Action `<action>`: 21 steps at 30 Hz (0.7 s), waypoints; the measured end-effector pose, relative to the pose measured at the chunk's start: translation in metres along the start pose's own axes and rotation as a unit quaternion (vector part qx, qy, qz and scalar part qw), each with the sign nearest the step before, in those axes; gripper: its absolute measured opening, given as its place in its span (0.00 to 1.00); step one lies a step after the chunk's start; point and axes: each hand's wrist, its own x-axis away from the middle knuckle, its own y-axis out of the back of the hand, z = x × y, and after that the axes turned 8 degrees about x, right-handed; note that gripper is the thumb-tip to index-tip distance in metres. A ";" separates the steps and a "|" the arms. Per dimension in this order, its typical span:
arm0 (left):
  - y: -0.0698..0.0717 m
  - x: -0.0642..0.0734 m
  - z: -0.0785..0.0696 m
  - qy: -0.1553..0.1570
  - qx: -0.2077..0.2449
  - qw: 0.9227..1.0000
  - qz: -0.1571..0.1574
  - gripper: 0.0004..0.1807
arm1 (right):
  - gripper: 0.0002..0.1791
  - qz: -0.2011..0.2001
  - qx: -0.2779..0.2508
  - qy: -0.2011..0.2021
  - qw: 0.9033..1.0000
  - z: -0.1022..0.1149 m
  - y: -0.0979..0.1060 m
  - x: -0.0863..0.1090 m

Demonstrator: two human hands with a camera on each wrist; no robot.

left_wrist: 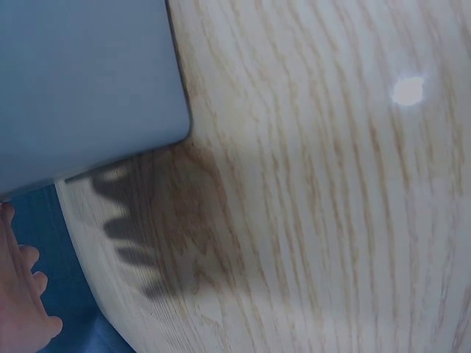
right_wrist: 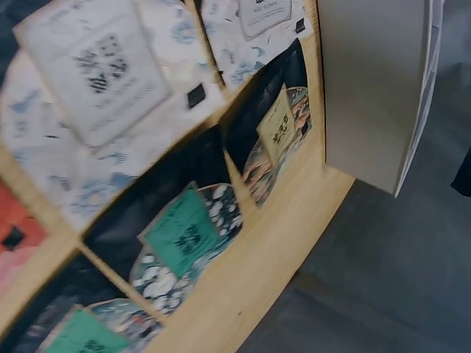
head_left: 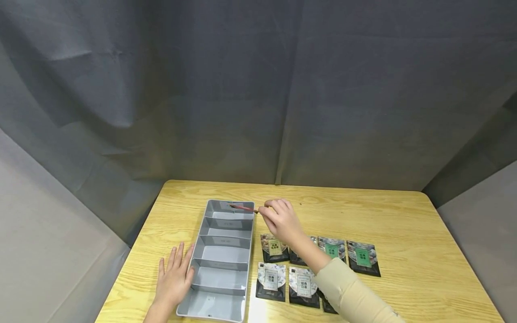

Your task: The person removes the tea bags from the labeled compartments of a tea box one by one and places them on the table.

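My right hand point(head_left: 282, 220) pinches the right end of a thin flat packet with a reddish face point(head_left: 243, 207), seen almost edge-on above the farthest compartment of the grey divided tray point(head_left: 249, 251). Its print cannot be read. In the right wrist view only a dark bit point(right_wrist: 464, 176), perhaps the packet's corner, shows at the right edge. My left hand point(head_left: 174, 278) lies with its fingers extended beside the tray's left wall, the thumb at the rim. Part of that hand also shows at the left wrist view's edge.
Two rows of dark packets lie right of the tray: a yellow-labelled packet point(head_left: 274, 247), green-labelled packets point(head_left: 362, 257) and pale-labelled packets point(head_left: 304, 287). My right arm partly covers some. A red packet point(right_wrist: 18, 235) appears in the right wrist view. A grey curtain point(head_left: 323, 112) hangs behind the table.
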 end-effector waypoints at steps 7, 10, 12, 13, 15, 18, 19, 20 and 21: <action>-0.001 -0.001 0.000 -0.006 0.000 1.000 -0.005 0.29 | 0.15 -0.006 -0.010 -0.035 0.999 -0.012 0.030 0.025; -0.001 -0.001 -0.001 -0.008 0.002 1.000 -0.011 0.29 | 0.15 -0.019 -0.007 -0.057 0.998 -0.017 0.040 0.039; -0.001 -0.001 -0.001 -0.009 0.004 1.000 -0.012 0.29 | 0.15 -0.033 -0.004 -0.077 0.997 -0.021 0.048 0.047; 0.000 -0.001 -0.001 -0.009 0.005 1.000 -0.013 0.29 | 0.15 -0.039 -0.003 -0.087 0.995 -0.023 0.052 0.051; 0.000 -0.001 -0.001 -0.008 0.006 1.000 -0.013 0.29 | 0.15 -0.049 0.002 -0.108 0.993 -0.027 0.060 0.060; 0.000 -0.001 -0.001 -0.007 0.010 1.000 -0.012 0.29 | 0.16 -0.059 0.016 -0.140 0.988 -0.032 0.073 0.074; 0.000 -0.001 -0.001 -0.006 0.010 1.000 -0.010 0.29 | 0.17 -0.062 0.020 -0.150 0.987 -0.033 0.077 0.079; -0.001 -0.001 0.000 -0.004 0.009 1.000 -0.007 0.29 | 0.17 -0.065 0.027 -0.160 0.985 -0.034 0.082 0.085; 0.000 -0.001 0.000 -0.003 0.009 1.000 -0.005 0.29 | 0.18 -0.067 0.033 -0.169 0.983 -0.035 0.086 0.090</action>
